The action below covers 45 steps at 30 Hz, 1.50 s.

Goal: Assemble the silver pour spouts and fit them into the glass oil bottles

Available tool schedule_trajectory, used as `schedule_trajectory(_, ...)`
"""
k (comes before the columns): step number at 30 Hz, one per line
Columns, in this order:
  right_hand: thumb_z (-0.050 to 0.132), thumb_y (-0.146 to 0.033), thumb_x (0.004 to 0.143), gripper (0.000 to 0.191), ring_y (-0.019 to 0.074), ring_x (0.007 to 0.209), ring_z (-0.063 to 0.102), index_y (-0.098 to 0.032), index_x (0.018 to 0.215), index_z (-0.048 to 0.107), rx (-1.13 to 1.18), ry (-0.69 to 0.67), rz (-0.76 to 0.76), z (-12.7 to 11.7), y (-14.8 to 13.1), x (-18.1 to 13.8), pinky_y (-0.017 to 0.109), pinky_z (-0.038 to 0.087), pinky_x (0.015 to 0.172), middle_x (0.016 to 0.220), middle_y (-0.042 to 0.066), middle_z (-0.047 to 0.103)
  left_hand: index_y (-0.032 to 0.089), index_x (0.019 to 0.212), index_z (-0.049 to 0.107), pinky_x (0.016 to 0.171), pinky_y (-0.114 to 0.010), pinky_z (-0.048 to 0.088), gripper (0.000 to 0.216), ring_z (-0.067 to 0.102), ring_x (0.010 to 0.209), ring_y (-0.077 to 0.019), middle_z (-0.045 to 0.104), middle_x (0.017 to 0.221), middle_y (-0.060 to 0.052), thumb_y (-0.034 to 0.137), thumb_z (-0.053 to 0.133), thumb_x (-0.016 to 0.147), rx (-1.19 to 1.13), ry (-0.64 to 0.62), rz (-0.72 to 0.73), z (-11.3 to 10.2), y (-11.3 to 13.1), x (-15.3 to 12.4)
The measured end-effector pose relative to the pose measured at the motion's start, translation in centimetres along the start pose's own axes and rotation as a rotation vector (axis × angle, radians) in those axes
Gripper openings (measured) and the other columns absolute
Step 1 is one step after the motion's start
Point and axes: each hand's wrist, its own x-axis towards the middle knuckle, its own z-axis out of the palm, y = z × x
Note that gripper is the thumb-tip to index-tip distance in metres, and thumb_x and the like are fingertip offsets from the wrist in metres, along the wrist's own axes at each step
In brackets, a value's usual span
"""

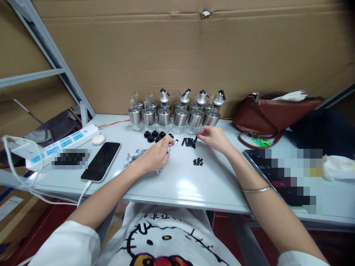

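My left hand (155,155) is closed around a small silver-grey pourer spout part (172,145), whose tip points to the right. More grey spout parts (133,156) lie partly hidden beneath and behind that hand. At the right, my right hand (215,138) pinches a thin black lever piece (195,139) between thumb and fingertips. It is held at the edge of a row of similar black lever pieces (188,142). Black round stoppers (151,136) sit beyond my left hand. Several tiny black caps (198,162) are grouped nearer to me.
Glass-and-steel oil bottles (180,118) line the back, several topped with pourer spouts (164,96). A phone (102,162) and power strip (62,146) lie left. A brown handbag (260,114) and a dark tablet-like device (257,162) are right. Cardboard (166,48) stands behind.
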Motion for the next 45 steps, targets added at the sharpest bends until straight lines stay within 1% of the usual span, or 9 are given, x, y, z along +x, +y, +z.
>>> schedule_trajectory(3,0.067,-0.030,0.067,0.016,0.0187,0.066,0.065,-0.018,0.064,0.056,0.317,0.041,-0.006,0.2,-1.5,-0.4,0.031,0.049,0.065,0.068,0.004,0.068,0.020,0.103,0.032,0.074,-0.032,0.048,0.033,0.056,0.077,-0.0155,0.052,0.105,-0.010,0.009,0.041,0.074,-0.006,0.010,-0.012,-0.1,0.2,-0.1)
schedule_trajectory(5,0.072,-0.040,0.064,0.026,0.0170,0.063,0.062,-0.018,0.067,0.058,0.499,0.019,-0.034,0.6,-2.6,-0.8,0.031,0.049,0.063,0.067,0.003,0.067,0.020,0.105,0.031,0.073,-0.032,0.048,0.030,0.055,0.073,-0.0141,0.052,0.106,-0.010,0.017,0.045,0.079,-0.016,0.005,-0.003,-0.1,0.4,-0.1)
schedule_trajectory(8,0.075,-0.047,0.060,0.035,0.0144,0.060,0.059,-0.018,0.071,0.060,0.679,-0.082,-0.046,1.1,-4.3,-1.6,0.030,0.049,0.062,0.065,0.001,0.065,0.020,0.104,0.033,0.073,-0.032,0.049,0.028,0.055,0.076,-0.0149,0.052,0.104,-0.009,0.031,0.049,0.084,-0.035,0.014,-0.013,0.0,0.5,-0.1)
schedule_trajectory(12,0.077,-0.048,0.058,0.037,0.0124,0.059,0.058,-0.017,0.071,0.061,0.815,-0.202,-0.041,1.5,-6.0,-2.6,0.030,0.050,0.066,0.063,0.000,0.064,0.019,0.100,0.038,0.074,-0.033,0.049,0.032,0.056,0.079,-0.0165,0.054,0.099,-0.007,0.044,0.052,0.086,-0.042,0.038,-0.067,0.1,0.3,0.1)
schedule_trajectory(16,0.078,-0.048,0.059,0.036,0.0124,0.059,0.059,-0.018,0.072,0.061,0.861,-0.219,-0.043,1.7,-7.0,-3.2,0.031,0.052,0.066,0.062,-0.001,0.063,0.020,0.097,0.042,0.073,-0.033,0.049,0.035,0.054,0.076,-0.0161,0.055,0.096,-0.006,0.049,0.056,0.083,-0.045,0.050,-0.075,0.1,0.3,0.2)
schedule_trajectory(20,0.077,-0.048,0.060,0.036,0.0119,0.059,0.060,-0.019,0.073,0.060,0.893,-0.226,-0.033,1.9,-7.2,-3.4,0.030,0.053,0.067,0.062,-0.002,0.062,0.019,0.096,0.042,0.071,-0.031,0.048,0.037,0.054,0.077,-0.0158,0.055,0.095,-0.006,0.048,0.059,0.081,-0.062,0.040,-0.043,0.1,0.2,0.1)
schedule_trajectory(28,0.078,-0.042,0.063,0.031,0.0115,0.060,0.062,-0.017,0.074,0.063,0.936,-0.225,-0.080,2.3,-7.1,-3.5,0.030,0.054,0.066,0.066,-0.001,0.065,0.019,0.093,0.039,0.066,-0.028,0.047,0.030,0.050,0.072,-0.0132,0.053,0.094,-0.005,0.046,0.052,0.087,-0.033,0.026,0.026,0.2,0.2,0.1)
schedule_trajectory(36,0.079,-0.036,0.063,0.026,0.0128,0.063,0.065,-0.017,0.076,0.067,0.940,-0.228,-0.037,2.1,-6.9,-3.7,0.031,0.054,0.070,0.065,0.000,0.068,0.020,0.093,0.037,0.065,-0.027,0.045,0.034,0.047,0.068,-0.0105,0.050,0.095,-0.004,0.048,0.054,0.085,-0.107,0.028,-0.041,0.3,0.1,0.1)
schedule_trajectory(45,0.082,-0.030,0.058,0.026,0.0136,0.066,0.068,-0.016,0.074,0.068,0.949,-0.285,-0.008,2.2,-6.6,-3.5,0.030,0.054,0.070,0.070,0.001,0.072,0.020,0.092,0.036,0.071,-0.030,0.048,0.033,0.053,0.080,-0.0156,0.050,0.093,-0.004,0.048,0.052,0.085,-0.082,0.053,-0.034,0.2,0.2,0.1)
